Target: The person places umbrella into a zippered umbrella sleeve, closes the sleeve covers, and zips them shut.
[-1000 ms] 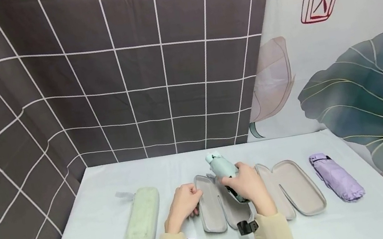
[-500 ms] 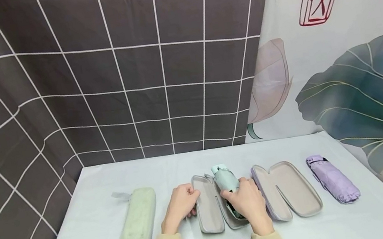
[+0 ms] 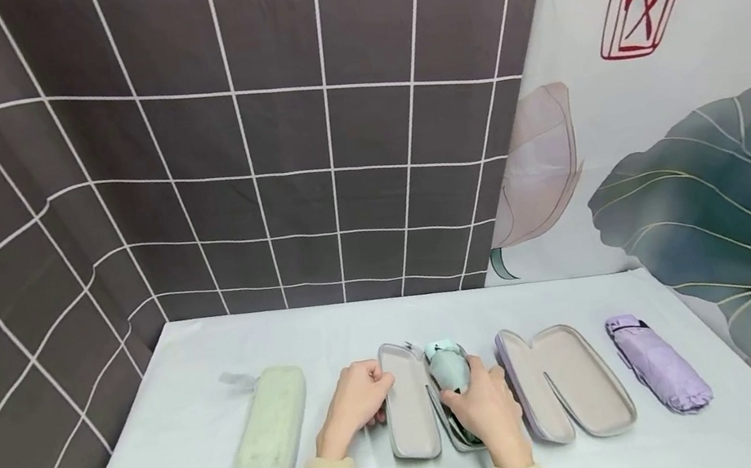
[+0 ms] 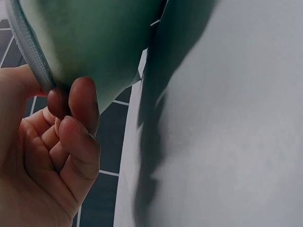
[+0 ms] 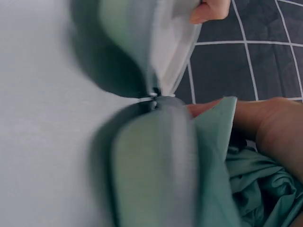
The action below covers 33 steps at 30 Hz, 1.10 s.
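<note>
A zip case with a grey lining (image 3: 410, 406) and a green shell (image 4: 94, 42) lies spread open at the middle of the table. My left hand (image 3: 354, 400) pinches the rim of its left half between thumb and fingers. In the case's right half lies a folded mint-green umbrella (image 3: 450, 370), its pale end pointing away from me. My right hand (image 3: 487, 412) grips it from above and covers its near part. In the right wrist view the bunched green fabric of the umbrella (image 5: 265, 182) shows beside the blurred case wall.
A closed pale green case (image 3: 272, 427) lies at the left. An open lilac-edged case (image 3: 589, 379) lies just right of my right hand, and a folded purple umbrella (image 3: 658, 365) lies further right. Dark grid cloth (image 3: 295, 198) hangs behind the white table (image 3: 332, 332).
My right hand has lowered the mint-green umbrella from above the case into its right half, straightening it from a leftward tilt. My left hand keeps its hold on the case's rim.
</note>
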Each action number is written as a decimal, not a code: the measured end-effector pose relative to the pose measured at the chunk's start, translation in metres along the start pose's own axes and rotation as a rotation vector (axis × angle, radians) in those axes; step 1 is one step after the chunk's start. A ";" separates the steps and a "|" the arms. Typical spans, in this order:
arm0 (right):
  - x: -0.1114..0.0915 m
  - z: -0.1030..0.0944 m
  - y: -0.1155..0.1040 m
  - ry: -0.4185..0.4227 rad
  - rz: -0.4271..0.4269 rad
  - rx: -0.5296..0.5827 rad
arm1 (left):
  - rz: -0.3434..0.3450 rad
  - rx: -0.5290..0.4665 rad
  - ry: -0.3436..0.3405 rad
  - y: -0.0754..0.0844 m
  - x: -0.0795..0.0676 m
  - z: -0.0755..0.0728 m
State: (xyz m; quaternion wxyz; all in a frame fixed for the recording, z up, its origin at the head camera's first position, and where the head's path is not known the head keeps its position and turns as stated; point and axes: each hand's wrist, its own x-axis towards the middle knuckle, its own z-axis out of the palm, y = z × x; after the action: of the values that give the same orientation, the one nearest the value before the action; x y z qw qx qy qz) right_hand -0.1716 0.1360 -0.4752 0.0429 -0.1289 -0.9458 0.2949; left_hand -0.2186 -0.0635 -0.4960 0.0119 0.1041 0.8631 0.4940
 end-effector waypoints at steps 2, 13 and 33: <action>-0.001 0.003 -0.001 0.004 -0.005 0.001 | 0.006 0.004 -0.003 0.001 -0.001 -0.002; -0.004 0.004 -0.003 -0.052 -0.043 -0.088 | 0.011 0.005 -0.001 0.002 0.000 0.001; -0.008 -0.014 -0.001 -0.257 -0.126 0.009 | 0.034 0.023 -0.025 0.002 0.000 0.002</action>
State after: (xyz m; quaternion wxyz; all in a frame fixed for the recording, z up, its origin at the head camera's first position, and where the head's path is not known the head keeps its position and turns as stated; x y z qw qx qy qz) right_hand -0.1623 0.1405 -0.4630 -0.0597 -0.0303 -0.9484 0.3100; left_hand -0.2179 -0.0608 -0.4955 0.0133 0.1252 0.8665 0.4830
